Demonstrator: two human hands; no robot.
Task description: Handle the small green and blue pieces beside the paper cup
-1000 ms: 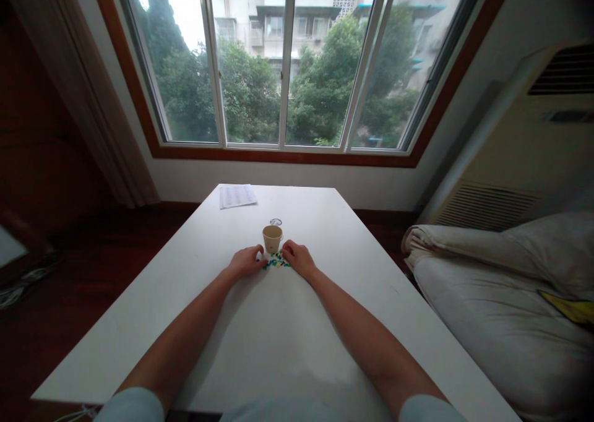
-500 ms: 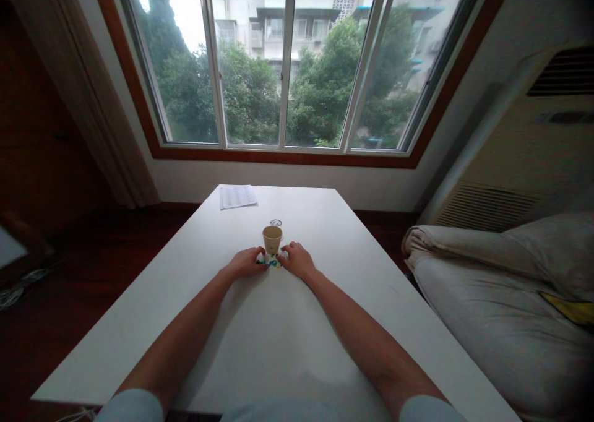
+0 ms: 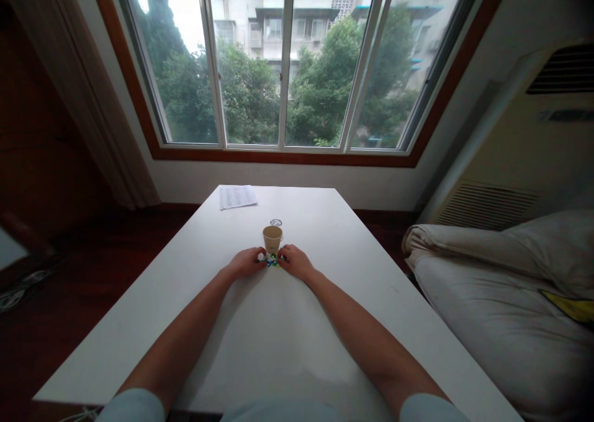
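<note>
A small pile of tiny pieces (image 3: 271,262), green, blue, yellow and white, lies on the white table just in front of a tan paper-like cup (image 3: 272,239). The cup stands upright, its mouth facing up. My left hand (image 3: 247,262) rests at the pile's left side, fingers curved and the thumb apart from them. On the opposite side, my right hand (image 3: 297,262) is curved the same way, its fingertips close to the cup's base. Both sets of fingertips are at the pieces; whether they touch any single piece is too small to tell.
Behind the cup lies a small dark-rimmed ring or loop (image 3: 276,223). Printed sheets (image 3: 238,197) lie at the far left corner of the white table (image 3: 288,335). A padded, cloth-covered seat or bed (image 3: 492,310) stands at the right, below a window wall.
My hands have drawn slightly closer together around the pieces. The small pieces have shifted and bunched nearer the cup's base. The cup stays in place.
</note>
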